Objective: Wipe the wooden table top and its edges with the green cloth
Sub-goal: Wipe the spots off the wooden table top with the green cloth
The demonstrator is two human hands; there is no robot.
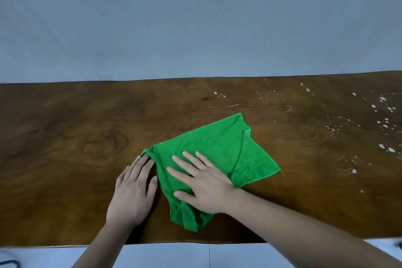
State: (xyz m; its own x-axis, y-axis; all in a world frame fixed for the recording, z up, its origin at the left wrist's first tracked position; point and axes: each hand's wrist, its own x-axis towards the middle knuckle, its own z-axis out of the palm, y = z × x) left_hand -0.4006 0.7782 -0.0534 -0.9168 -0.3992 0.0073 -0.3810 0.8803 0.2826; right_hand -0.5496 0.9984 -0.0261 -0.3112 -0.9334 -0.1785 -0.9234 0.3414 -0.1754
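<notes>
A green cloth (219, 152) lies loosely spread on the dark wooden table top (65, 132), near the middle and toward the front edge. My right hand (202, 183) lies flat on the cloth's near part, fingers spread, palm pressing down. My left hand (132, 189) rests flat on the bare wood just left of the cloth, its fingertips touching the cloth's left corner. Neither hand is closed around anything.
White spots and faint streaks (382, 115) speckle the right part of the table. A pale grey wall (195, 17) runs right behind the table's far edge. The front edge (65, 245) borders a light tiled floor (174, 257); a dark cable (10, 264) shows at bottom left.
</notes>
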